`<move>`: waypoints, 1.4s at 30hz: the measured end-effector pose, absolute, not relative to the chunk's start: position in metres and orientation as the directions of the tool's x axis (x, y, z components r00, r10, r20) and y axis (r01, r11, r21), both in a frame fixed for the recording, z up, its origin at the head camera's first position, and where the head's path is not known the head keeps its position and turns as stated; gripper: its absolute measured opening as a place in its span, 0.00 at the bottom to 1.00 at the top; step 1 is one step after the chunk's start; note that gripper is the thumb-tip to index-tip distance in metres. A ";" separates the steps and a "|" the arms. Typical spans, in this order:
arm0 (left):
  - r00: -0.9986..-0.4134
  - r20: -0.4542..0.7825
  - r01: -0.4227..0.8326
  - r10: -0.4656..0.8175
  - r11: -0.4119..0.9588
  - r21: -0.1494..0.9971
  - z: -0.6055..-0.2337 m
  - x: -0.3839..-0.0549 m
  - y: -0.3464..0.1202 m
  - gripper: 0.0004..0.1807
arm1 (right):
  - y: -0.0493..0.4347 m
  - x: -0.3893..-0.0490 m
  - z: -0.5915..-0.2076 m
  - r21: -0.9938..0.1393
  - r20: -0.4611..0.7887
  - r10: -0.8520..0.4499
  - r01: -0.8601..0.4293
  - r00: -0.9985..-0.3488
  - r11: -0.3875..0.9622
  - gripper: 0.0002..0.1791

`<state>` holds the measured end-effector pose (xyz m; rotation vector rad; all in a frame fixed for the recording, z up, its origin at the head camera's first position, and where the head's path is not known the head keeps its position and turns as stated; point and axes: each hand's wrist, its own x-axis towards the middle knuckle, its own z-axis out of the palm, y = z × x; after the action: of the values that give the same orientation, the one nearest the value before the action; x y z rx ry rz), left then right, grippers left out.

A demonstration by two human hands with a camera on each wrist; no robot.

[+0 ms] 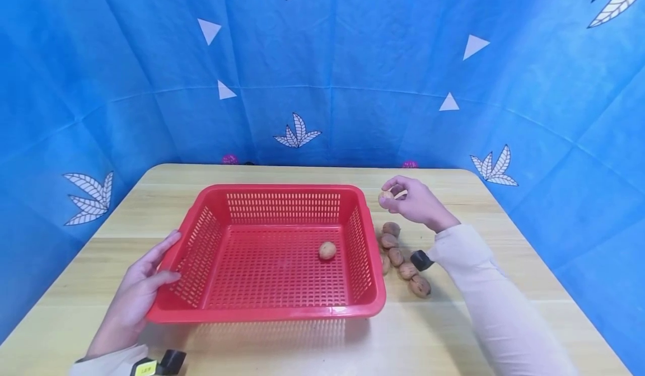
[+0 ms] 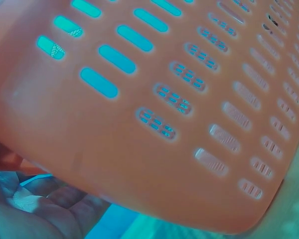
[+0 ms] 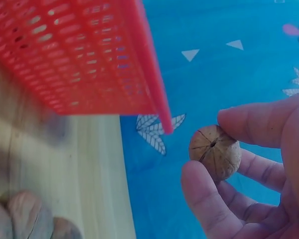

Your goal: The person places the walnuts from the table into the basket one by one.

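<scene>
A red plastic basket (image 1: 267, 313) with slotted walls sits in the middle of the wooden table, and one walnut (image 1: 327, 250) lies on its floor toward the right. My left hand (image 1: 133, 289) grips the basket's left rim, thumb over the top and the other fingers against the outer wall. Just beyond the right rim, my right hand (image 1: 415, 200) pinches a walnut (image 3: 214, 152) between thumb and fingertips, raised above the table. Several more walnuts (image 1: 395, 257) lie in a loose cluster beside the basket's right wall, below the right hand.
The pale wooden table (image 1: 453, 331) stretches around the basket. A blue cloth (image 1: 332, 124) with leaf and triangle prints hangs behind it and along both sides.
</scene>
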<state>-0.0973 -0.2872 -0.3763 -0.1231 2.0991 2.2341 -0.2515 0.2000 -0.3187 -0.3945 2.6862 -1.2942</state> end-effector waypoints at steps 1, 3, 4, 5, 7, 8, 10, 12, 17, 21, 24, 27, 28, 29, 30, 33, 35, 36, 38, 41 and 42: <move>-0.994 -0.110 -0.109 -0.002 -0.059 0.992 -0.376 -0.098 -0.287 0.42 | 0.198 -0.252 -0.318 -0.784 0.000 -0.294 -0.182 -0.956 0.593 0.19; -0.994 -0.112 -0.112 -0.004 -0.054 0.992 -0.376 -0.098 -0.287 0.42 | 0.193 -0.252 -0.316 -0.789 0.009 -0.298 -0.190 -0.954 0.584 0.19; -0.994 -0.113 -0.113 -0.006 -0.050 0.992 -0.376 -0.098 -0.287 0.42 | 0.191 -0.252 -0.315 -0.793 0.014 -0.301 -0.194 -0.953 0.578 0.19; -0.993 -0.117 -0.117 -0.008 -0.043 0.992 -0.376 -0.099 -0.287 0.42 | 0.189 -0.252 -0.314 -0.796 0.018 -0.305 -0.198 -0.952 0.572 0.19; -0.992 -0.123 -0.122 -0.011 -0.037 0.992 -0.376 -0.099 -0.287 0.42 | 0.185 -0.253 -0.312 -0.802 0.018 -0.312 -0.200 -0.950 0.562 0.19; -0.992 -0.126 -0.125 -0.012 -0.036 0.991 -0.376 -0.099 -0.287 0.42 | 0.183 -0.253 -0.312 -0.807 0.017 -0.318 -0.201 -0.948 0.555 0.18; -0.992 -0.128 -0.128 -0.013 -0.036 0.991 -0.376 -0.098 -0.287 0.42 | 0.179 -0.253 -0.311 -0.817 0.015 -0.327 -0.200 -0.945 0.541 0.18; -0.992 -0.127 -0.127 -0.011 -0.041 0.991 -0.376 -0.099 -0.287 0.42 | 0.175 -0.254 -0.311 -0.824 0.017 -0.331 -0.200 -0.944 0.530 0.18; -0.992 -0.123 -0.123 -0.003 -0.054 0.991 -0.378 -0.097 -0.291 0.41 | 0.163 -0.255 -0.313 -0.822 0.016 -0.335 -0.203 -0.942 0.532 0.18; -0.992 -0.130 -0.130 -0.006 -0.044 0.991 -0.379 -0.096 -0.291 0.42 | 0.156 -0.255 -0.312 -0.818 0.007 -0.342 -0.203 -0.940 0.539 0.18; -0.989 -0.147 -0.146 -0.010 -0.036 0.989 -0.377 -0.097 -0.289 0.42 | 0.151 -0.256 -0.309 -0.817 0.003 -0.341 -0.198 -0.940 0.541 0.18; -0.988 -0.156 -0.155 -0.011 -0.033 0.987 -0.376 -0.098 -0.288 0.42 | 0.147 -0.256 -0.304 -0.822 -0.012 -0.338 -0.183 -0.941 0.539 0.18; -0.988 -0.156 -0.155 -0.011 -0.031 0.987 -0.376 -0.098 -0.287 0.42 | 0.146 -0.256 -0.303 -0.827 -0.021 -0.338 -0.174 -0.941 0.535 0.18; -0.988 -0.153 -0.152 -0.010 -0.031 0.988 -0.376 -0.099 -0.287 0.42 | 0.145 -0.256 -0.302 -0.834 -0.030 -0.339 -0.164 -0.940 0.527 0.18; -0.988 -0.153 -0.153 -0.008 -0.035 0.988 -0.376 -0.099 -0.287 0.42 | 0.143 -0.256 -0.302 -0.839 -0.036 -0.342 -0.157 -0.939 0.522 0.18; -0.990 -0.140 -0.139 -0.002 -0.043 0.989 -0.376 -0.099 -0.288 0.42 | 0.138 -0.256 -0.301 -0.855 -0.054 -0.351 -0.139 -0.935 0.500 0.18; -0.992 -0.129 -0.129 0.002 -0.046 0.991 -0.377 -0.098 -0.288 0.42 | 0.134 -0.256 -0.302 -0.865 -0.058 -0.354 -0.130 -0.933 0.484 0.18; -0.992 -0.125 -0.125 0.003 -0.049 0.991 -0.377 -0.098 -0.288 0.42 | 0.132 -0.257 -0.302 -0.868 -0.057 -0.357 -0.130 -0.933 0.479 0.17; -0.993 -0.119 -0.119 0.004 -0.049 0.992 -0.378 -0.098 -0.289 0.42 | 0.128 -0.257 -0.303 -0.875 -0.054 -0.365 -0.132 -0.930 0.466 0.16; -0.993 -0.118 -0.118 0.000 -0.045 0.992 -0.378 -0.098 -0.289 0.42 | 0.122 -0.256 -0.303 -0.878 -0.047 -0.377 -0.142 -0.925 0.458 0.15; -0.993 -0.117 -0.117 -0.001 -0.043 0.992 -0.378 -0.098 -0.289 0.41 | 0.120 -0.256 -0.303 -0.877 -0.046 -0.380 -0.145 -0.924 0.458 0.15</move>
<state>-0.0980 -0.2888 -0.3784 -0.1309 2.1158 2.2081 -0.2564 0.1198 -0.3028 -0.4541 2.4740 -1.4531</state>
